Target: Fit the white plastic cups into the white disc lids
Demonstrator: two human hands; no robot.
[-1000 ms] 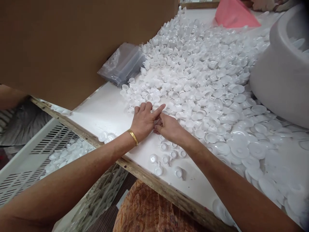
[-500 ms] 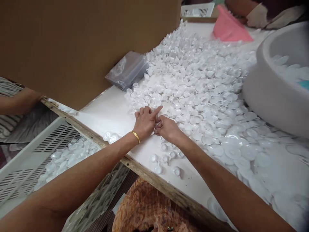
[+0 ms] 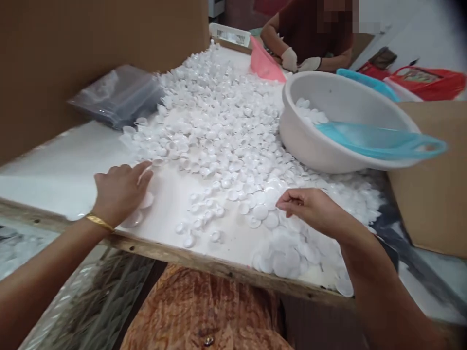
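On the left of the white tabletop is my left hand (image 3: pixel 122 192), a gold bangle at its wrist. Its thumb and index finger stretch forward, slightly apart, near the edge of a heap of small white toy cups (image 3: pixel 215 116). White discs (image 3: pixel 134 219) lie partly under its palm; the other fingertips are hidden. My right hand (image 3: pixel 310 209) hovers over white toy saucers (image 3: pixel 280 253), thumb and fingers pinched together. Whatever is in that pinch, if anything, cannot be made out. Several loose cups (image 3: pixel 199 221) sit between my hands.
A large grey basin (image 3: pixel 295 131) at the right holds white pieces and a blue scoop-like tool (image 3: pixel 383 143). A plastic-wrapped pack (image 3: pixel 124 95) leans near a cardboard panel (image 3: pixel 91 48). Across the table a gloved person works behind a pink container (image 3: pixel 266 63). A wooden edge (image 3: pixel 204 262) runs in front.
My hands, together half a second ago, have parted: the left beside the discs at the left, the right over the saucers. The view has swung right, showing more of the basin and the other person.
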